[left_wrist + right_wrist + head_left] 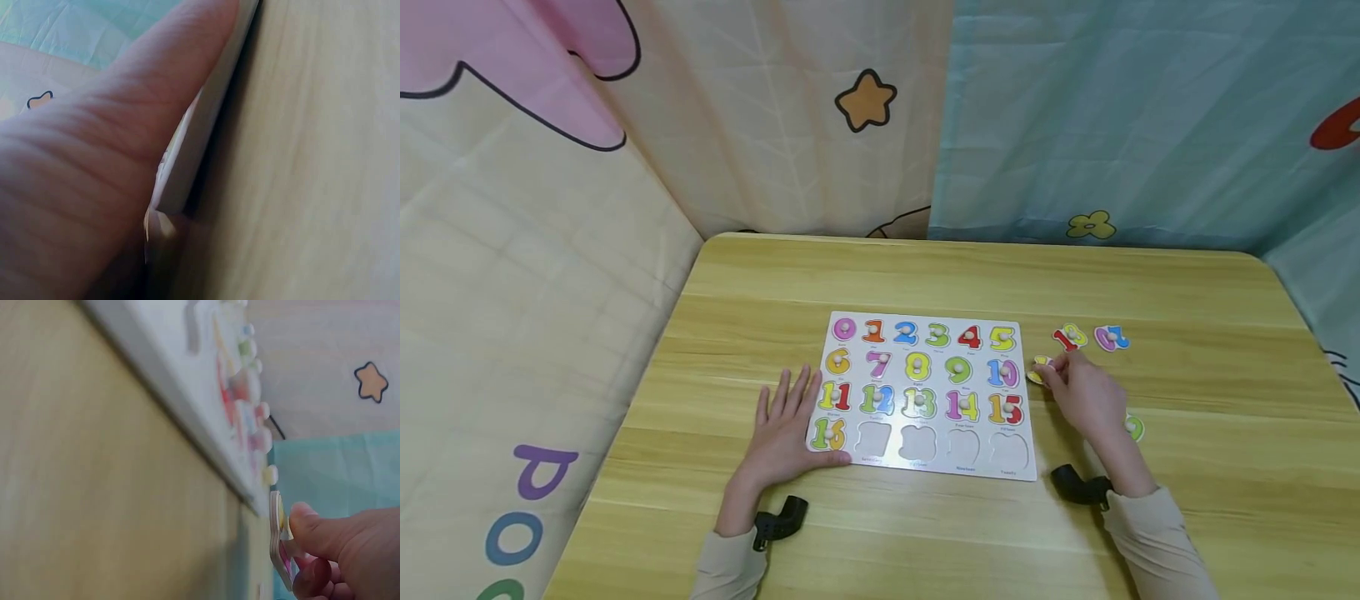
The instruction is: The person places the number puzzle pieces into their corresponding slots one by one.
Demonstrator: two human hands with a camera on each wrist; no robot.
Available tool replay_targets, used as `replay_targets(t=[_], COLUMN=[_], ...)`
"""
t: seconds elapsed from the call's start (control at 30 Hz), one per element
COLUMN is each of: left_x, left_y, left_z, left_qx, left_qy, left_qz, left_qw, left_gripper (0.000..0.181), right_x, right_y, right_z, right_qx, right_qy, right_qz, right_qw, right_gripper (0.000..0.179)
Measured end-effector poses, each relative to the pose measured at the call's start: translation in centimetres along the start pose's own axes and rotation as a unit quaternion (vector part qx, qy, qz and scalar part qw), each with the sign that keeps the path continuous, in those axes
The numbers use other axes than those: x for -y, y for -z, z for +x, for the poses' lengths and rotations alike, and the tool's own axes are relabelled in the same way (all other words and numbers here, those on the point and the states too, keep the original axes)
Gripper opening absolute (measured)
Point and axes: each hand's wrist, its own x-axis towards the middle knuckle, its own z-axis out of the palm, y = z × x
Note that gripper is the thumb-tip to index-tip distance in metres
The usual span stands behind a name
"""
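A white number puzzle board [925, 473] lies on the table, filled with knobbed pieces from 0 to 16. Several bare recesses line its bottom row. Against the board's lower left corner rests my left hand [782, 429], fingers spread and straight, thumb along the front edge. The left wrist view shows that thumb [181, 56] right at the board's side. Just off the board's right edge, my right hand [1088, 393] pinches a yellow and pink number piece [1040, 370] by its knob. In the right wrist view the piece [275, 534] is held tilted on edge between thumb and fingers.
Right of the board lie a red and yellow 18 piece [1071, 337] and a purple and blue piece [1112, 337]. A green piece [1135, 427] is partly hidden by my right wrist. Printed curtains [820, 167] hang behind the wooden table [760, 275].
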Motion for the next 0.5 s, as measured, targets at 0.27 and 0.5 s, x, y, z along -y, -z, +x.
replay_targets(t=[0.27, 0.5], left_x=[0.0, -0.1], left_y=[0.1, 0.2], left_z=[0.0, 0.0], left_qx=[0.000, 0.004], left_qy=[0.001, 0.001], left_qz=[0.002, -0.002], left_qw=[1.0000, 1.0000], left_gripper=[0.127, 0.127], right_x=[4.7, 10.4], right_y=[-1.0, -3.8], right_z=[-1.0, -2.9], right_qx=[0.031, 0.104], right_qy=[0.118, 0.224], right_qz=[0.015, 0.019], right_qw=[0.9924, 0.9688], right_gripper=[0.027, 0.028])
